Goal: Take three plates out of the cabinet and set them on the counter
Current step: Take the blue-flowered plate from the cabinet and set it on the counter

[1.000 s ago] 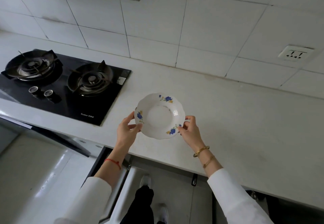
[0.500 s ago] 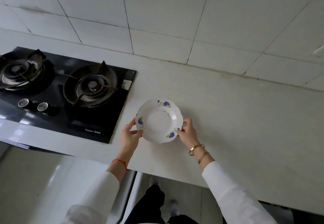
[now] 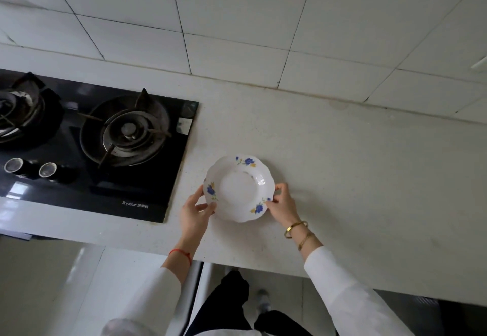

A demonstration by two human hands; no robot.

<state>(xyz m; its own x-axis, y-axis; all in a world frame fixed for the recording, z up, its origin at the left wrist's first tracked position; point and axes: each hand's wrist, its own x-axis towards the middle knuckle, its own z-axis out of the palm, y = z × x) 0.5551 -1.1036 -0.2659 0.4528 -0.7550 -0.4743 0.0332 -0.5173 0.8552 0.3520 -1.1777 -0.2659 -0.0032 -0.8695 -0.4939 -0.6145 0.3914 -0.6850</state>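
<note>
A white scalloped plate (image 3: 239, 187) with blue and yellow flowers is low over or on the pale counter (image 3: 342, 177), just right of the stove; I cannot tell whether it touches. My left hand (image 3: 195, 210) grips its left rim. My right hand (image 3: 282, 204) pinches its lower right rim. The cabinet interior and any other plates are out of sight.
A black glass gas stove (image 3: 105, 151) with two burners and two knobs fills the counter's left part. White wall tiles (image 3: 237, 33) rise behind. Below the counter's front edge are white cabinet fronts (image 3: 105, 283) and my legs and shoes on the floor.
Both hands have carried the plate forward and down, from over the counter's front edge to a spot farther in beside the stove. The view has tilted down.
</note>
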